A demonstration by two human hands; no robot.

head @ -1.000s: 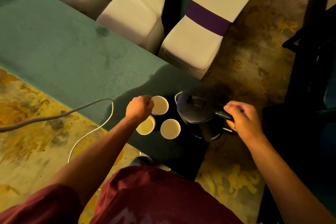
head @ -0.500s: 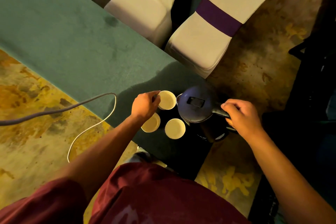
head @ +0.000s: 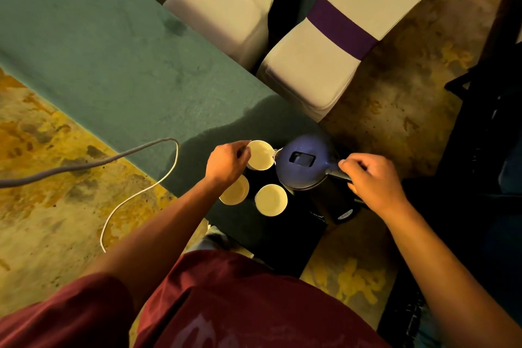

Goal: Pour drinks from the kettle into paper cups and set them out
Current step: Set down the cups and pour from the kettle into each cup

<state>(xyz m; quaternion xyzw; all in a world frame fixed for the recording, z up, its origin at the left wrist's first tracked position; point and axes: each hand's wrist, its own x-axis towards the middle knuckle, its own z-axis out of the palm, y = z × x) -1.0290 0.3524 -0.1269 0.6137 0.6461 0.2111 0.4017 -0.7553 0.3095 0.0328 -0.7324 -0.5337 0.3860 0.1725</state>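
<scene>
Tilted further now, my kettle [head: 303, 162] at frame centre meets the far paper cup [head: 260, 159]. Left hand [head: 226, 162] pinches that cup's rim; right hand [head: 372, 181] clamps the handle. Overtilting could flood it, scalding fingers on the tabletop [head: 113, 65].

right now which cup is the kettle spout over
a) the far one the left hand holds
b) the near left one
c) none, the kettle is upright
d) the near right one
a: the kettle tips its spout over the far cup, which the left hand steadies.
</scene>
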